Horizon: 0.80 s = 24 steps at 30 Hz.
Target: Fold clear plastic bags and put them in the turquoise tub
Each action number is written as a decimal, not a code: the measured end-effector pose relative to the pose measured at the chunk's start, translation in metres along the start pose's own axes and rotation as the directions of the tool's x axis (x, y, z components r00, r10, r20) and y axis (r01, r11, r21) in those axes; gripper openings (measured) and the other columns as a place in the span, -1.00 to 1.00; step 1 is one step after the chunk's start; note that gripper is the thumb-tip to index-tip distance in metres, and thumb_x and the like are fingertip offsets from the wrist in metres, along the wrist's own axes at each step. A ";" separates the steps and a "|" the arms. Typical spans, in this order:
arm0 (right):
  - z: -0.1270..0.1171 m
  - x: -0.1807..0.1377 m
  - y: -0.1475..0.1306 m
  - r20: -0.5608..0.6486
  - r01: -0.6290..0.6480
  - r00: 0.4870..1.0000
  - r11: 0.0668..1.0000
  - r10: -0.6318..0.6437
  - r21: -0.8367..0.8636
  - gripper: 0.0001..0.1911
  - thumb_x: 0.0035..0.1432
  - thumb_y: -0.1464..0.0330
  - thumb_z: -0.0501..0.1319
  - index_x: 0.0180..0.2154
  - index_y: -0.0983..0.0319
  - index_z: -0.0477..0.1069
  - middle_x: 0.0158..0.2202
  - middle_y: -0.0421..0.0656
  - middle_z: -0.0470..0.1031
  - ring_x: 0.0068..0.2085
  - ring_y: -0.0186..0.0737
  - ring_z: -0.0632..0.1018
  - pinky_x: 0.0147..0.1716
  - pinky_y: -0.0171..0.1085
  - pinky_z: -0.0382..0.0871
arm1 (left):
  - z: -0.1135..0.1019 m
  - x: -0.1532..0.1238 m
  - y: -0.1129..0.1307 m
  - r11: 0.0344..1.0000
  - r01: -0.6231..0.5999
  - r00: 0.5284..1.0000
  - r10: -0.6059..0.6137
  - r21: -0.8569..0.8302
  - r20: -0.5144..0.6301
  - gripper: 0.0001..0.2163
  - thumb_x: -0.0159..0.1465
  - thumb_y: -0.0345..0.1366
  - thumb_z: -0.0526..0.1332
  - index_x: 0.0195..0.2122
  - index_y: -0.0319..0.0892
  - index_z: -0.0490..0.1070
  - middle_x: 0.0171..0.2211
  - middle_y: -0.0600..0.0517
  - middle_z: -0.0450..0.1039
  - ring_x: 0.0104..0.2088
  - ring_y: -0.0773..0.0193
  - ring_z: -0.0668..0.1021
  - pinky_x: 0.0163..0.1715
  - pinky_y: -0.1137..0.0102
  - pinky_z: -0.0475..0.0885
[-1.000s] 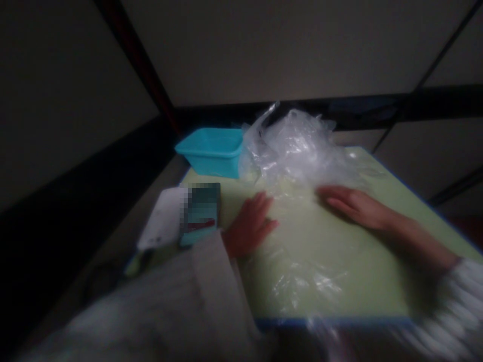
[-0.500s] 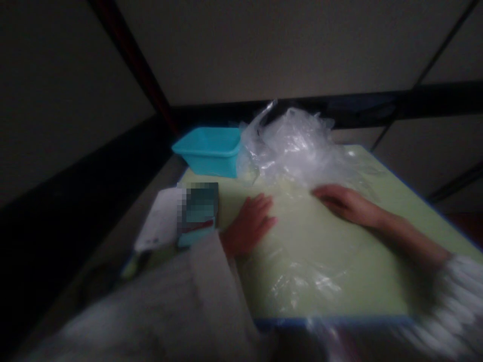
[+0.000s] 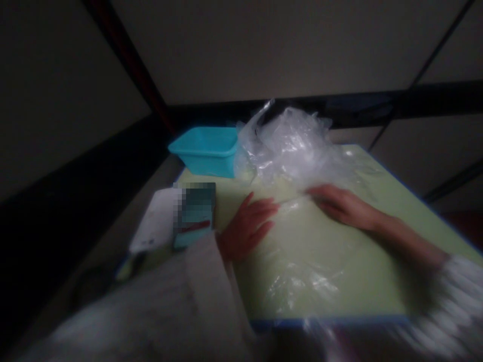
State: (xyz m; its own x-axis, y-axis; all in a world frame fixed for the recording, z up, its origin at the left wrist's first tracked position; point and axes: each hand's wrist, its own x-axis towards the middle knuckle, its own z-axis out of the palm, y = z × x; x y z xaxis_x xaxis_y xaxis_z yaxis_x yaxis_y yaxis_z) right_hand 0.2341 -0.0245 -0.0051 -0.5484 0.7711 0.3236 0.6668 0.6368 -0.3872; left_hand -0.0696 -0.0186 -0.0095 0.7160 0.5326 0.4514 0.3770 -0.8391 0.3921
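Note:
A clear plastic bag (image 3: 305, 281) lies spread over the pale green tabletop, its near end hanging past the front edge. My left hand (image 3: 247, 226) rests on its left side, palm down, fingers stretched and apart. At the bag's far part, my right hand (image 3: 339, 206) is closed, fingers together and curved with the tips at the film. A thin fold of plastic runs between the fingertips of both hands. Beyond them is a crumpled heap of clear plastic bags (image 3: 298, 141).
A turquoise plastic basin (image 3: 206, 151) stands at the back left, touching the heap. A phone-like dark flat object (image 3: 196, 211), partly pixelated, lies left of my left hand beside a white flat item (image 3: 154, 221). The green table (image 3: 377, 281) has a blue edge; walls stand behind and left.
My left hand's fingers have spread and reached slightly further right. My right hand has shifted a little left, and a fold of film now shows between the hands.

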 end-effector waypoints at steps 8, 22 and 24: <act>-0.007 0.000 -0.011 0.129 0.119 0.985 0.993 -0.118 0.000 -0.59 0.17 0.49 0.03 0.05 0.19 0.35 0.01 -0.06 0.45 0.01 -0.08 0.46 0.00 -0.04 0.35 | -0.001 -0.001 0.002 0.994 -0.106 0.994 0.107 -0.038 0.026 -0.80 0.33 -0.34 -0.01 -0.20 -0.16 0.40 -0.09 -0.03 0.51 0.03 0.24 0.46 0.27 0.09 -0.01; -0.005 0.001 -0.027 0.184 0.213 0.957 0.973 -0.226 0.085 -0.53 0.22 0.49 0.03 0.17 0.20 0.23 0.14 -0.05 0.36 0.16 -0.13 0.34 0.11 -0.01 0.26 | -0.001 -0.002 0.003 0.990 -0.140 0.964 0.130 0.026 0.232 -0.69 0.32 -0.27 0.01 0.06 -0.16 0.28 0.16 -0.09 0.29 0.18 0.16 0.31 0.27 0.11 -0.04; -0.004 0.001 -0.030 0.208 0.213 0.951 0.972 -0.229 0.100 -0.49 0.26 0.45 0.03 0.23 0.20 0.12 0.23 -0.07 0.24 0.24 -0.14 0.23 0.18 0.00 0.17 | -0.001 -0.001 0.003 0.983 -0.180 0.950 0.161 0.049 0.267 -0.68 0.33 -0.25 0.02 0.08 -0.18 0.27 0.19 -0.12 0.24 0.22 0.15 0.26 0.27 0.10 -0.10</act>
State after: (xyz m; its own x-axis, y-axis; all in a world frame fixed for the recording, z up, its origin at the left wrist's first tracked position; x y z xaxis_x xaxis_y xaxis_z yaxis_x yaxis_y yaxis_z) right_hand 0.2158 -0.0430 0.0097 -0.7795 0.5878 0.2167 0.4812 0.7833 -0.3936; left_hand -0.0698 -0.0214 -0.0079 0.8978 0.3417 0.2777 0.2703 -0.9256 0.2651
